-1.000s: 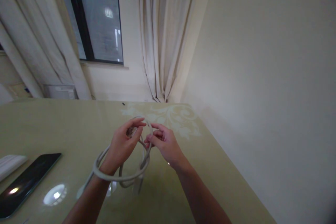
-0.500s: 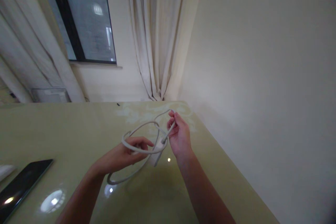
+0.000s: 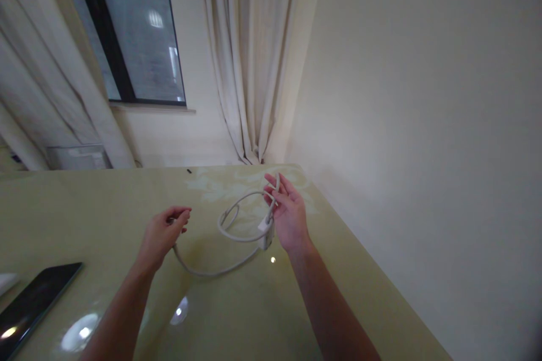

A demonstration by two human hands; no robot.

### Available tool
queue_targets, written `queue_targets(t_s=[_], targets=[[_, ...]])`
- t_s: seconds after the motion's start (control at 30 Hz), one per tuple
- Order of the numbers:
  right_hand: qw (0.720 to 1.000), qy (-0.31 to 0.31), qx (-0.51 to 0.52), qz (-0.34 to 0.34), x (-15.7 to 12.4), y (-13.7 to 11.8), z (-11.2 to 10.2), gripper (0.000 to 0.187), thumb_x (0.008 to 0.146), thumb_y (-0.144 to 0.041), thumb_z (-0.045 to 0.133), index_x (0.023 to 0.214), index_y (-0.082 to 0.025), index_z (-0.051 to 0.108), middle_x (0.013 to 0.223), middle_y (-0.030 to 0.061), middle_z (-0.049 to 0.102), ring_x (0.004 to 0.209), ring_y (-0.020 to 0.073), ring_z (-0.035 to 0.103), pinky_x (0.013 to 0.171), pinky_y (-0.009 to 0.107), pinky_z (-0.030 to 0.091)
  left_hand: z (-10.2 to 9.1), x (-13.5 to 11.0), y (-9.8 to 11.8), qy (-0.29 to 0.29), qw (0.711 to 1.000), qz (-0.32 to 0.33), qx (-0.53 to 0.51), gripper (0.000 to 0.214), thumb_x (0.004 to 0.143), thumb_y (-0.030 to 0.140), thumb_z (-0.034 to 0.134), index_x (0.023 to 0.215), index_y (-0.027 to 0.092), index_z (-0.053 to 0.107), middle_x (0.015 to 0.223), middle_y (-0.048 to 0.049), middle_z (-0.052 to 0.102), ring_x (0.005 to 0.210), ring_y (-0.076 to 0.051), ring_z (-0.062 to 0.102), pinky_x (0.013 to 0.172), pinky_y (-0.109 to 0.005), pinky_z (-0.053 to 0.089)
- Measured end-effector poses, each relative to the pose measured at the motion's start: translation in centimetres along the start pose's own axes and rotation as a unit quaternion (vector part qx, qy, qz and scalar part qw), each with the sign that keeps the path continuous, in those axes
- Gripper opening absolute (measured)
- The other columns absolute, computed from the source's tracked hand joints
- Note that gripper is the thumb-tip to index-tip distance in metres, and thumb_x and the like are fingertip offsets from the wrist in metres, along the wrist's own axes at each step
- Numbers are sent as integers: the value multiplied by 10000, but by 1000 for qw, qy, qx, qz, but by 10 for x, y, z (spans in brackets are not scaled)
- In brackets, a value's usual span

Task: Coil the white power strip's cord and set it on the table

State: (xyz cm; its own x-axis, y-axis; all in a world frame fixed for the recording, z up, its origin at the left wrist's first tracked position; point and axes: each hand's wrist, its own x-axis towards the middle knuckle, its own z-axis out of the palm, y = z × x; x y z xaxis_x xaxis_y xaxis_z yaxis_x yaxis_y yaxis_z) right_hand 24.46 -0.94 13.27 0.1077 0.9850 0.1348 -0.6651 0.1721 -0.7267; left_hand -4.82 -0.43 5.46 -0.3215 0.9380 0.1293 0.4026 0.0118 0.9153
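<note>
A white cable (image 3: 214,274) with loose loops stretches between my two hands over the table. My left hand (image 3: 163,232) is closed around one length of it at the left, fingertips pinched together. My right hand (image 3: 288,208) grips the looped part between thumb and fingers. Just below the right hand hangs a white block (image 3: 265,234), which looks like a power adapter or plug, joined to the cable. The cable end inside the left hand is hidden.
A glossy pale-green table (image 3: 228,316) lies beneath my hands. At its left is a dark flat tablet-like device (image 3: 38,304), with a white object (image 3: 6,282) beside it. A tiny dark item (image 3: 189,171) sits near the far edge. A wall (image 3: 402,152) borders the right side.
My left hand has moved left, away from the loops and the white block, drawing a length of cable with it. My right hand stays in nearly the same place, now holding the loops.
</note>
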Motion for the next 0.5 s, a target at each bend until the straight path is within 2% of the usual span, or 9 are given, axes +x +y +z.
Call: queue_targets(t_s=[0.1, 0.17, 0.23, 0.33, 0.4, 0.5], targets=[[999, -42, -27, 1, -1, 1, 1, 567, 710, -157, 788, 1267, -232, 713, 1251, 68, 785, 962, 161, 703, 853, 305, 551, -5, 9, -24, -11, 990, -1, 144, 383, 744, 538, 599, 877, 205, 733, 854, -137, 794, 775, -309, 742, 746, -423, 581], [996, -68, -53, -2, -1, 0, 0, 595, 722, -175, 798, 1306, -238, 704, 1261, 67, 785, 930, 152, 690, 827, 293, 532, -7, 9, -24, -27, 972, 24, 232, 316, 750, 495, 585, 822, 222, 727, 844, -136, 806, 826, -336, 757, 790, -436, 567], [993, -85, -81, 2, -1, 0, 0, 611, 729, -203, 822, 1326, -249, 700, 1260, 62, 788, 931, 156, 690, 815, 293, 525, -5, 3, -9, -36, 966, 64, 250, 311, 769, 488, 584, 822, 224, 738, 885, -130, 819, 884, -340, 765, 824, -431, 563], [987, -93, -130, 10, -2, 0, -2, 629, 735, -243, 857, 1342, -245, 693, 1197, 63, 811, 991, 187, 714, 846, 317, 535, 10, -19, 35, -78, 978, 135, 141, 412, 879, 577, 551, 907, 227, 768, 953, -91, 825, 871, -280, 754, 792, -371, 562], [982, -96, -164, 13, -3, 0, -2, 647, 732, -263, 883, 1348, -233, 688, 1173, 69, 818, 979, 195, 726, 850, 328, 543, 25, -40, 63, -174, 965, 179, 85, 417, 954, 571, 529, 931, 232, 771, 939, -69, 816, 871, -247, 739, 796, -339, 552], [979, -107, -171, 19, -5, -1, -3, 668, 716, -276, 914, 1342, -233, 685, 1194, 72, 814, 981, 199, 735, 857, 333, 556, 47, -67, 81, -292, 927, 193, 133, 333, 944, 506, 605, 1035, 233, 771, 1066, -80, 808, 989, -268, 733, 873, -356, 536]])
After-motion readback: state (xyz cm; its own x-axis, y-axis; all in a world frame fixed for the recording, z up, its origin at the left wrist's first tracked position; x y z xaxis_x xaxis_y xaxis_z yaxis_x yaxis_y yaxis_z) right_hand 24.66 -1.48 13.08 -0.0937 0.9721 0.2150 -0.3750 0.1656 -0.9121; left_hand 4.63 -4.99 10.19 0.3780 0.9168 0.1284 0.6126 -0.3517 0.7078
